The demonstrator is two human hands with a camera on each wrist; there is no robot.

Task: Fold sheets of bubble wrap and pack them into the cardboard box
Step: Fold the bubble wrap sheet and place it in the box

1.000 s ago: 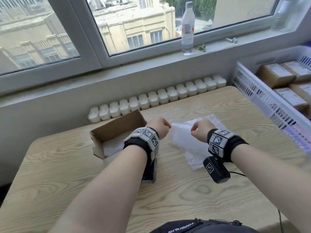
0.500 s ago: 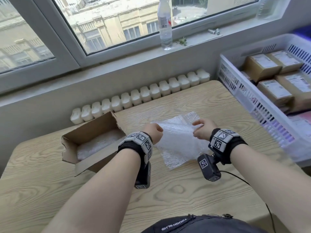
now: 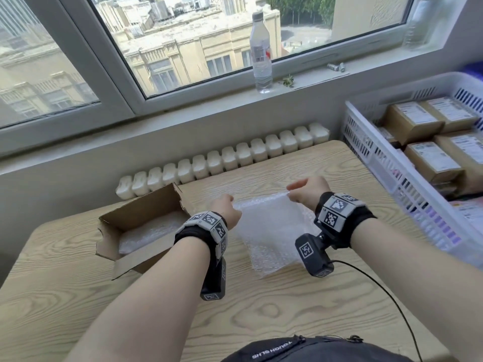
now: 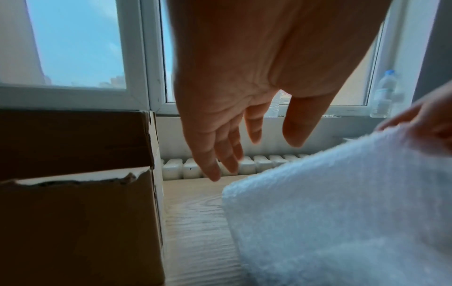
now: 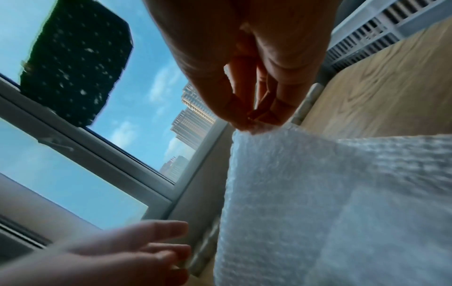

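- Head view shows our right hand (image 3: 308, 193) pinching the far right corner of the bubble wrap sheet (image 3: 271, 231) and lifting that edge off the table (image 3: 261, 309).
- Right wrist view confirms it: thumb and fingers (image 5: 274, 114) are clamped together on the sheet's top corner, and the wrap hangs straight below them.
- Our left hand (image 4: 229, 108) holds nothing; its fingers are straight and apart, just beside the sheet's left edge, which lies to their right.
- The sheet's raised edge runs across from one hand to the other, with its near end resting on the table towards us.
- The cardboard box (image 3: 146, 226) sits to the left of the left fingers, open, with some wrap already inside.
- We judge the next fold needs the left fingers to take the free left corner; that hand is also the nearer one to the box.
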